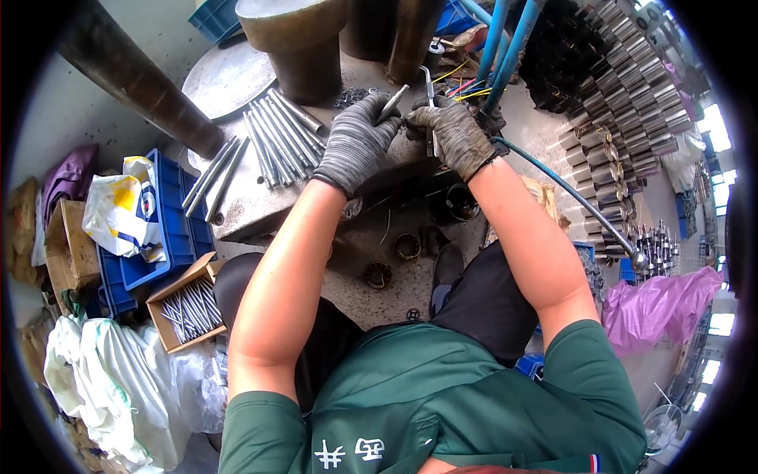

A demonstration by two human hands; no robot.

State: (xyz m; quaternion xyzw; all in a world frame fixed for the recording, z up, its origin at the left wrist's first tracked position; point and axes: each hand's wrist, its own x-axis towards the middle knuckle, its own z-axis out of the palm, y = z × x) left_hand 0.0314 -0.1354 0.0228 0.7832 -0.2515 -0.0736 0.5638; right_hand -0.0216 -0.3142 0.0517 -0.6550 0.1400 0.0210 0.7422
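Note:
Both my hands wear grey striped knit gloves and meet above the worktable (251, 215). My left hand (357, 146) is closed around a metal rod (393, 103), whose tip sticks out beyond the fingers. Beside it, my right hand (459, 136) grips an air blow gun (428, 81) with a thin bent nozzle; the glove covers most of its body. A teal hose (553, 176) runs from near that wrist toward the right. Left of my left hand, several similar metal rods (272, 146) lie side by side on the table.
Heavy metal cylinders (304, 63) stand at the table's back. Blue upright pipes (505, 55) rise behind my right hand. A cardboard box of thin rods (189, 312) and a blue crate (175, 213) sit at left. Stacked metal sleeves (632, 87) and a purple bag (659, 308) are at right.

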